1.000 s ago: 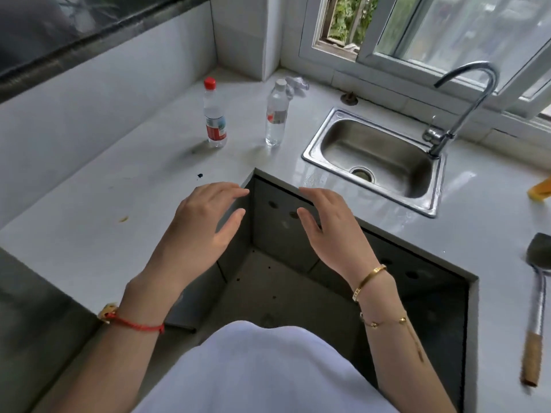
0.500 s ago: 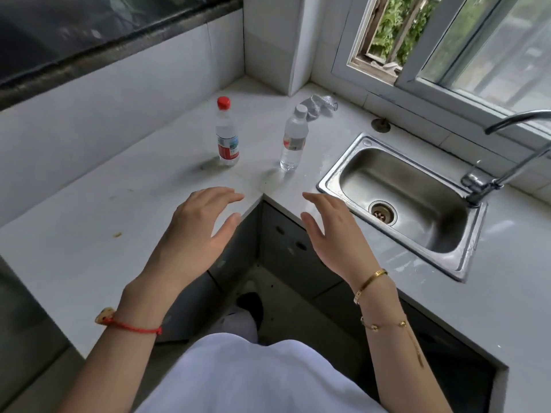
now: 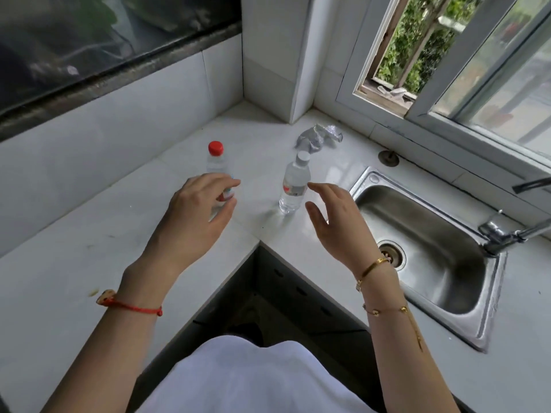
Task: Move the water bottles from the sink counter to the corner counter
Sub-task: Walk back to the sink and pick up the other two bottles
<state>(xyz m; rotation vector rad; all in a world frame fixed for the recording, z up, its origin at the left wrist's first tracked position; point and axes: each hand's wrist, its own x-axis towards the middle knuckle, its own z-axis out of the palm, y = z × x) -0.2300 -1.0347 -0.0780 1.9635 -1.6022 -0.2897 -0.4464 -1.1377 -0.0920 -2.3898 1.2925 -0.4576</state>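
- Water bottles: two, both upright on the white counter (image 3: 89,234) near the inner corner, left of the sink (image 3: 423,234). Red-capped bottle (image 3: 215,156) to the left, white-capped bottle (image 3: 293,186) to the right, well apart from each other.
- Left hand (image 3: 190,222): open, fingers (image 3: 220,184) curled in a loose C in front of the red-capped bottle, hiding its lower body. Contact with the bottle not determinable from this view; no closed grip evident.
- Right hand (image 3: 337,225): open, palm turned toward the white-capped bottle, fingertips (image 3: 313,185) just beside its label. Not yet closed on it.
- Step in hand, as judged: reaching for both bottles at once, one per hand.
- Recommended: close each hand round the mid-body at label height, below the shoulder, thumb opposite the fingers. Firm but light squeeze; thin plastic likely to buckle.
- Lift straight up before travelling, to avoid tipping a tall, narrow bottle with a sideways push.
- Set down flat on the base, bottles kept apart.
- Obstacles: crumpled foil wrapper (image 3: 319,137) behind the white-capped bottle, near the wall pillar (image 3: 274,55); round metal fitting (image 3: 388,158) by the window ledge. Keep clear of both.
- Counter surface by the sink glossy, possibly wet; risk of slipping at set-down.
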